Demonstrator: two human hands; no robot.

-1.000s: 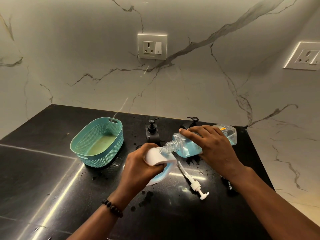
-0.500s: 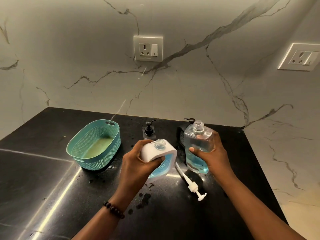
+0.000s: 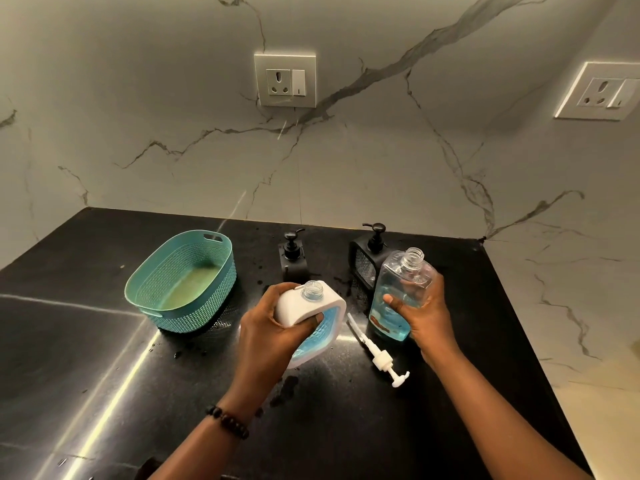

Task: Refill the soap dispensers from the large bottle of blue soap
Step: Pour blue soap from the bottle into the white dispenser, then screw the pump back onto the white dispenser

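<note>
While left hand point(image 3: 273, 327) grips white dispenser point(image 3: 313, 306), right hand point(image 3: 420, 313) clasps upright soap bottle point(image 3: 398, 292), near counter's right edge point(image 3: 519, 306)

Home bathroom or kitchen: black stone counter point(image 3: 104, 358), marble-look wall point(image 3: 138, 116), wall socket point(image 3: 284, 80), pump dispensers point(image 3: 293, 254).

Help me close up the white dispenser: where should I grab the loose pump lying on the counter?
Grip the white pump at its thick collar, coming from above with the right hand once it sets down the bottle. It lies flat, tube toward the white dispenser, nozzle toward you; the collar looks like the widest part.
</note>
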